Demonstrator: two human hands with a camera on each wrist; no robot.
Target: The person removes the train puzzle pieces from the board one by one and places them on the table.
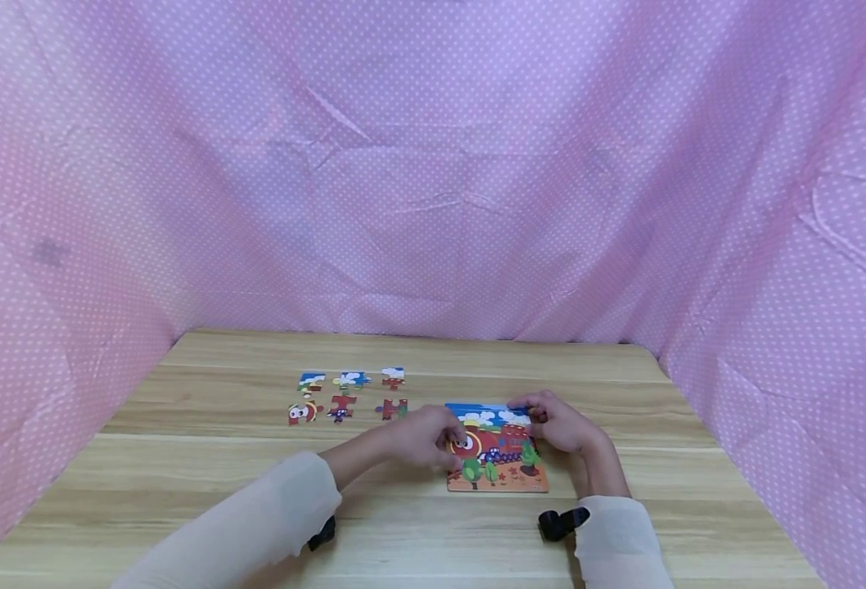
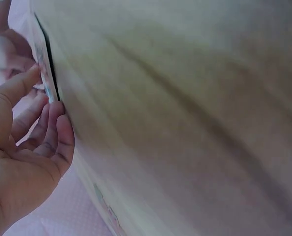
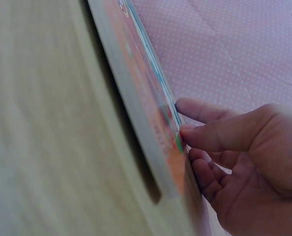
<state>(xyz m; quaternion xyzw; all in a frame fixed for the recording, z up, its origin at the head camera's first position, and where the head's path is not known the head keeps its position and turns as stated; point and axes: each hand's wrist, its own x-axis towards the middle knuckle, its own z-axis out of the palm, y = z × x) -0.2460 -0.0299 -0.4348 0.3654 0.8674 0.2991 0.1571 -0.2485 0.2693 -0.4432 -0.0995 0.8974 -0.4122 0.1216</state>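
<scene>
A square jigsaw puzzle board (image 1: pixel 502 476) with a red cartoon train, blue sky and orange ground lies on the front middle of the table. My left hand (image 1: pixel 427 438) grips its left edge, the thumb near the front and the fingers farther back. In the left wrist view, the left fingertips (image 2: pixel 57 108) meet the board's thin edge. My right hand (image 1: pixel 564 424) holds the right edge toward the back corner. Up close, the right thumb (image 3: pixel 205 136) presses at the board's rim while the index finger reaches its far side.
Several loose jigsaw pieces, among them a piece with cartoon eyes (image 1: pixel 303 413) and a blue-and-white piece (image 1: pixel 352 379), lie in two rows left of the board. Pink dotted cloth (image 1: pixel 433 204) hangs behind and beside the wooden table (image 1: pixel 219 384). Black wrist straps (image 1: pixel 561 523) sit at both sleeves.
</scene>
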